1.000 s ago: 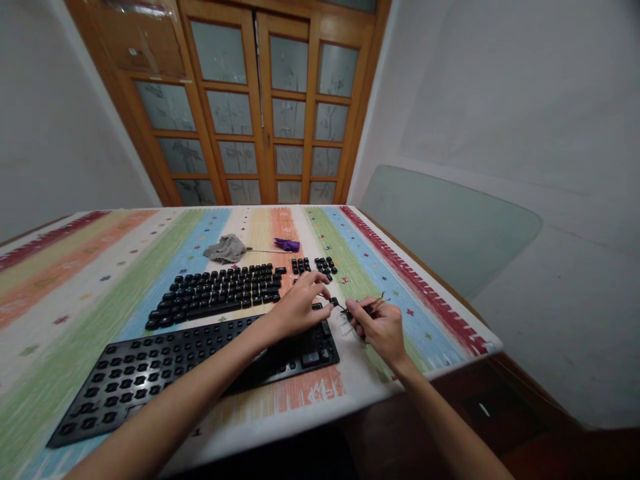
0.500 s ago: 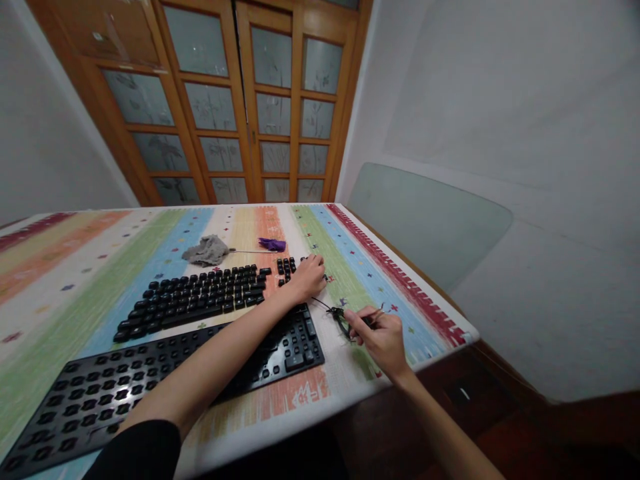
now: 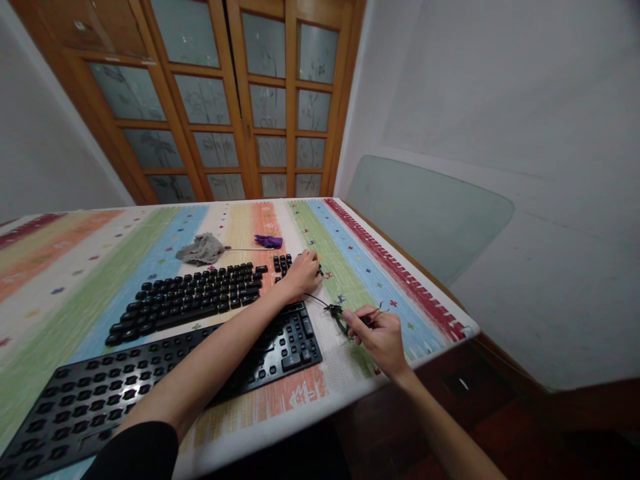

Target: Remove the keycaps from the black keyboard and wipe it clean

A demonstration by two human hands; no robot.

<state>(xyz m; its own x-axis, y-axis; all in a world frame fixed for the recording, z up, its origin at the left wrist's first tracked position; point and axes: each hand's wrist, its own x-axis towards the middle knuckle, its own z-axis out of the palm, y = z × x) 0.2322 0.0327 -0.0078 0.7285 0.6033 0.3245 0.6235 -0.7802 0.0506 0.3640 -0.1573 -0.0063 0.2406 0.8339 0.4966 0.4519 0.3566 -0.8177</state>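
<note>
My left hand (image 3: 303, 272) reaches over the right-hand group of loose black keycaps (image 3: 283, 263). Its fingers are bent down together, and whatever is at the tips is mostly hidden; a dark keycap edge shows beside them. My right hand (image 3: 381, 337) is closed, thumb against fingers, around a small dark tool (image 3: 368, 321) with thin wire ends sticking out above. Beside that hand lies a bundled black cable (image 3: 336, 312). Beneath my left forearm is the black keyboard (image 3: 125, 383), most of its key positions bare. Rows of removed keycaps (image 3: 193, 293) lie behind it.
A grey cloth (image 3: 201, 249) and a purple item (image 3: 269, 241) lie farther back, with a thin rod between them. The striped tablecloth (image 3: 345, 250) covers the table. A frosted glass panel (image 3: 430, 213) leans by the wall at right.
The view has shifted slightly, so the table items sit a little farther left. My left hand has moved slightly over the keycaps; my right hand keeps the same grip.
</note>
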